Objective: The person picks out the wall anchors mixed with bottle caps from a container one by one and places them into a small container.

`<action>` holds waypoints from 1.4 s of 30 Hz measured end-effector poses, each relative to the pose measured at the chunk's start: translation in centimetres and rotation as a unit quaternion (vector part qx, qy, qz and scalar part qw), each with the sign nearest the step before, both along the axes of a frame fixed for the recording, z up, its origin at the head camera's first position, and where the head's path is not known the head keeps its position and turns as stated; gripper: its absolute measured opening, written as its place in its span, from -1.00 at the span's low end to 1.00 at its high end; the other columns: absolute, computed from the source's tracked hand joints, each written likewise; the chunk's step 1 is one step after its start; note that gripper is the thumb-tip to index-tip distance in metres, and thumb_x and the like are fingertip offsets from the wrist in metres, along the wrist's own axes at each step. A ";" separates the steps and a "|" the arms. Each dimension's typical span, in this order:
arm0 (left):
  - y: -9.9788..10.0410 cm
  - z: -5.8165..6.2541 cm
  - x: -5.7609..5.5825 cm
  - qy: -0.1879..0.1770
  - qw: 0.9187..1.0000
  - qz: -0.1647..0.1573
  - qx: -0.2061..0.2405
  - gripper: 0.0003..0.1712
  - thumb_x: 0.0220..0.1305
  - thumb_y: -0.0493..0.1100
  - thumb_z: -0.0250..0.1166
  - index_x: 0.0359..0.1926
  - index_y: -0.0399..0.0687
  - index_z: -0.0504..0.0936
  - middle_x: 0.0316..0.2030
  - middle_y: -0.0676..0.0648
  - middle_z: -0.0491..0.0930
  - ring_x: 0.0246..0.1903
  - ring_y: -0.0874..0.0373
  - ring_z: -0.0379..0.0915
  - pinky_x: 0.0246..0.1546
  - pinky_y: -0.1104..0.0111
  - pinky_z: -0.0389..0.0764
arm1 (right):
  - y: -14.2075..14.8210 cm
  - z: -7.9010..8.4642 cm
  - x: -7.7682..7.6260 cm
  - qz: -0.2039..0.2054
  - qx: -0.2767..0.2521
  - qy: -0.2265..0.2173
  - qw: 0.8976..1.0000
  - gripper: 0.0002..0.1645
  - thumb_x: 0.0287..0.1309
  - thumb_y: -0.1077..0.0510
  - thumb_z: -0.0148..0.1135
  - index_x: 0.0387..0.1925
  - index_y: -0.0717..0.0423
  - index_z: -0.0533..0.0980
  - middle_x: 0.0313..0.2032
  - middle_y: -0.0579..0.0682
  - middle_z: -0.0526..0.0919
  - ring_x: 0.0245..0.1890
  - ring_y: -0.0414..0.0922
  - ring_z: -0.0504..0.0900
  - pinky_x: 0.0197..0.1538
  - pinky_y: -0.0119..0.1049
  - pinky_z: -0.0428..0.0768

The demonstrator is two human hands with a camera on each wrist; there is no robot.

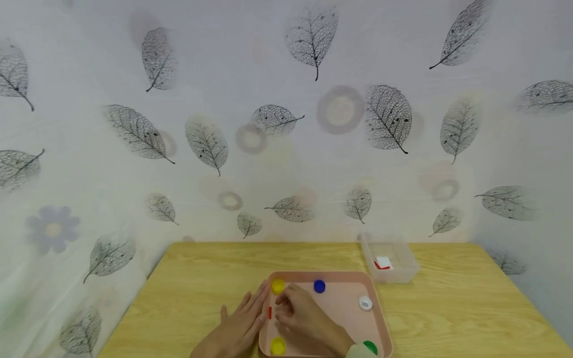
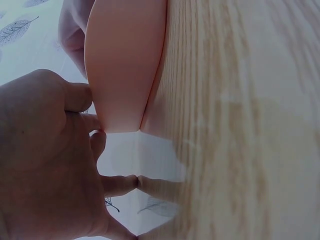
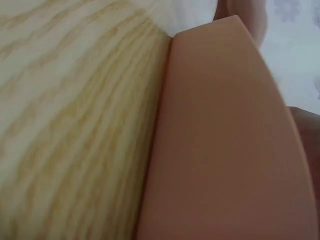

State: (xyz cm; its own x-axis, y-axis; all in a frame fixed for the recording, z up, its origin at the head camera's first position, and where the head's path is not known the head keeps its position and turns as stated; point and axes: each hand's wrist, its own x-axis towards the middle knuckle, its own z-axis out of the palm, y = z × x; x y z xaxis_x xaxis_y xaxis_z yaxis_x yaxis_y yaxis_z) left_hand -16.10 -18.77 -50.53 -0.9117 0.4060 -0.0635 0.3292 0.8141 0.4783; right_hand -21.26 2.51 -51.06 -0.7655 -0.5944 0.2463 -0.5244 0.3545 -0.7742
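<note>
My left hand (image 1: 241,323) lies along the left rim of a pink tray (image 1: 340,328), fingers mostly straight. In the left wrist view its thumb and fingertips meet the tray's outer wall (image 2: 125,60), with other fingers reaching down to the table. Over the left part of the tray is my right hand (image 1: 304,311), its fingers bent and a gap showing between fingertips and thumb. Just left of those fingertips, a small red strip (image 1: 270,313) stands at the tray's left wall. Yellow round discs lie in the two left corners, one far (image 1: 278,286) and one near (image 1: 277,346).
Also in the tray are a blue disc (image 1: 319,286), a white disc (image 1: 365,303) with a grey square, and a green disc (image 1: 370,346) partly behind my sleeve. A clear plastic box (image 1: 405,273) with white and red pieces stands behind, on the wooden table (image 1: 447,308).
</note>
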 end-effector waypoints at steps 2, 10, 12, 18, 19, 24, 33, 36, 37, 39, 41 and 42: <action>-0.2 -0.2 0.0 -0.005 1.000 -0.002 0.003 -0.34 0.49 0.21 -0.38 0.50 0.25 -0.27 0.48 0.17 -0.31 0.38 -0.27 -0.17 -0.15 -0.60 -0.31 | -0.4 -0.2 0.0 0.000 0.002 -0.026 1.000 -0.84 0.06 0.22 0.31 -0.27 0.11 0.55 -0.35 -0.13 0.51 -0.38 -0.30 0.47 -0.30 -0.47 0.52; -0.7 -0.5 0.5 -0.005 1.000 0.005 -0.001 -0.33 0.49 0.23 -0.35 0.50 0.24 -0.23 0.48 0.14 -0.27 0.38 -0.27 -0.17 -0.16 -0.60 -0.33 | -1.6 -0.8 0.6 0.000 0.045 -0.057 0.997 -0.78 0.13 0.15 0.28 -0.16 0.07 0.53 -0.28 -0.17 0.47 -0.38 -0.31 0.42 -0.34 -0.45 0.46; -0.8 -0.4 0.6 0.000 1.000 0.008 -0.003 -0.34 0.49 0.22 -0.35 0.50 0.26 -0.24 0.48 0.15 -0.27 0.38 -0.26 -0.16 -0.16 -0.60 -0.32 | -2.1 -0.9 0.4 -0.001 0.056 -0.038 0.998 -0.78 0.13 0.13 0.29 -0.17 0.06 0.54 -0.28 -0.19 0.47 -0.38 -0.32 0.40 -0.34 -0.46 0.45; -1.3 0.2 0.9 -0.003 1.000 0.017 -0.013 -0.33 0.49 0.23 -0.36 0.50 0.28 -0.27 0.48 0.15 -0.29 0.38 -0.25 -0.18 -0.17 -0.60 -0.31 | -3.3 -0.9 0.1 0.011 0.065 -0.013 0.998 -0.82 0.12 0.14 0.31 -0.21 0.04 0.56 -0.32 -0.21 0.47 -0.40 -0.36 0.37 -0.34 -0.51 0.44; -1.3 0.2 1.0 -0.006 1.000 0.017 -0.011 -0.34 0.49 0.23 -0.36 0.50 0.28 -0.27 0.48 0.14 -0.29 0.38 -0.25 -0.18 -0.17 -0.60 -0.31 | -3.4 -1.0 0.1 0.014 0.064 -0.004 0.998 -0.83 0.12 0.15 0.30 -0.22 0.04 0.56 -0.30 -0.20 0.48 -0.38 -0.37 0.38 -0.32 -0.51 0.45; -1.2 0.2 0.8 -0.011 1.000 0.024 -0.006 -0.34 0.48 0.24 -0.37 0.50 0.30 -0.27 0.48 0.16 -0.28 0.38 -0.26 -0.19 -0.17 -0.60 -0.33 | -3.5 -1.0 0.0 0.022 0.066 0.026 0.997 -0.86 0.13 0.20 0.28 -0.24 0.01 0.55 -0.23 -0.18 0.50 -0.28 -0.38 0.43 -0.19 -0.49 0.48; -0.7 -0.2 0.4 -0.002 1.000 0.015 -0.002 -0.34 0.49 0.23 -0.36 0.50 0.29 -0.28 0.48 0.16 -0.30 0.39 -0.26 -0.21 -0.17 -0.59 -0.36 | -3.0 -0.8 -0.3 0.021 0.080 0.009 0.997 -0.83 0.10 0.15 0.31 -0.24 -0.03 0.54 -0.33 -0.24 0.49 -0.39 -0.39 0.42 -0.33 -0.53 0.47; -0.5 -0.5 0.3 -0.010 1.000 0.012 0.006 -0.34 0.49 0.22 -0.36 0.50 0.29 -0.29 0.48 0.15 -0.30 0.38 -0.26 -0.21 -0.17 -0.59 -0.38 | -2.7 -1.0 -0.2 0.028 0.074 0.006 0.997 -0.78 0.11 0.15 0.31 -0.16 -0.05 0.55 -0.26 -0.24 0.53 -0.31 -0.40 0.47 -0.24 -0.52 0.51; -0.5 -0.5 0.2 -0.013 1.000 0.011 0.009 -0.34 0.49 0.22 -0.36 0.50 0.29 -0.29 0.48 0.15 -0.30 0.38 -0.26 -0.21 -0.17 -0.59 -0.38 | -2.6 -1.1 -0.2 0.028 0.074 0.007 0.997 -0.78 0.10 0.15 0.31 -0.17 -0.05 0.56 -0.26 -0.25 0.53 -0.31 -0.40 0.48 -0.23 -0.52 0.51; -0.3 -0.6 0.1 -0.018 1.000 0.011 0.011 -0.34 0.48 0.24 -0.36 0.49 0.31 -0.29 0.48 0.17 -0.30 0.39 -0.26 -0.21 -0.16 -0.59 -0.38 | -2.3 -1.1 -0.2 0.024 0.070 0.008 0.997 -0.77 0.10 0.17 0.30 -0.16 -0.06 0.56 -0.25 -0.25 0.54 -0.28 -0.39 0.49 -0.21 -0.51 0.51; -0.1 -0.6 -0.1 -0.013 1.000 0.007 0.005 -0.33 0.47 0.25 -0.37 0.50 0.30 -0.27 0.48 0.18 -0.31 0.39 -0.25 -0.21 -0.16 -0.59 -0.37 | -1.9 -1.0 -0.2 0.007 0.072 0.003 0.997 -0.81 0.09 0.15 0.30 -0.20 -0.06 0.57 -0.29 -0.27 0.54 -0.31 -0.39 0.48 -0.24 -0.50 0.50; 0.0 -0.6 -0.2 -0.011 1.000 0.005 0.003 -0.33 0.47 0.25 -0.37 0.50 0.30 -0.27 0.48 0.18 -0.31 0.39 -0.25 -0.21 -0.15 -0.59 -0.37 | -1.7 -0.9 -0.2 -0.002 0.071 0.003 0.997 -0.86 0.07 0.16 0.30 -0.28 -0.05 0.56 -0.35 -0.26 0.52 -0.36 -0.36 0.47 -0.30 -0.50 0.49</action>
